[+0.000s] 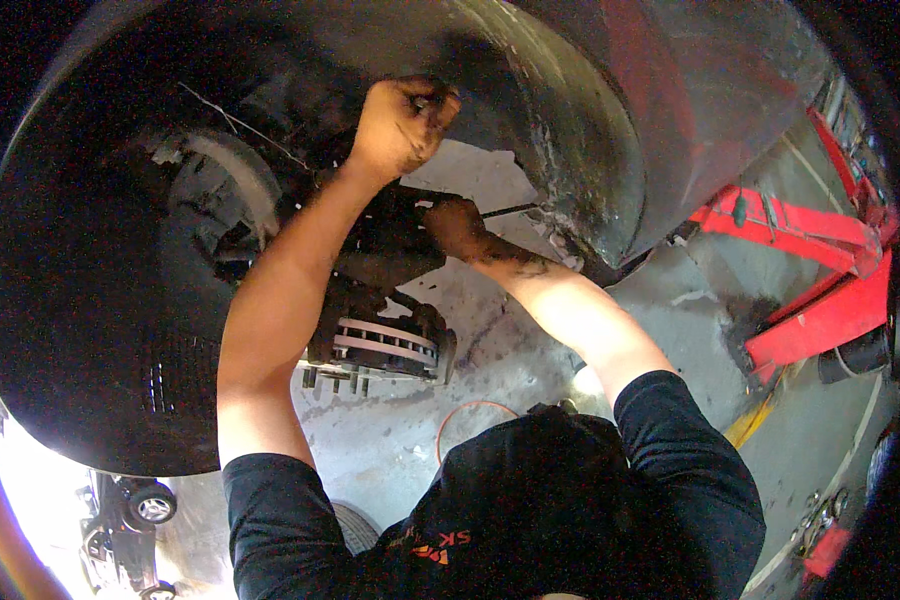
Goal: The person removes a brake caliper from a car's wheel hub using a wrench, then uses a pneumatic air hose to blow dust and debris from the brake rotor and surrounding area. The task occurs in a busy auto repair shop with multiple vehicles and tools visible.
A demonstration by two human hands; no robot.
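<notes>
Inside a raised car's wheel well, my left hand (406, 127) is a curled fist up high, near the top of the well. Something dark shows at its fingers; whether it is a part or grease I cannot tell. My right hand (454, 227) is lower, in shadow, against dark suspension parts (390, 225); its grip is hidden. A thin dark rod (511, 211) runs rightward from beside it. Below both hands is a vented brake rotor (386, 343), with wheel studs (337, 385) pointing down in the picture. Dark smudges mark my hands and right forearm.
The dark wheel-arch liner (97, 300) curves around on the left, with a thin wire (251, 129) across it. Red lift arms (802, 232) stand at right. On the concrete floor (510, 352) are an orange hose (474, 405) and a tyre (355, 526). A vehicle (124, 525) is parked lower left.
</notes>
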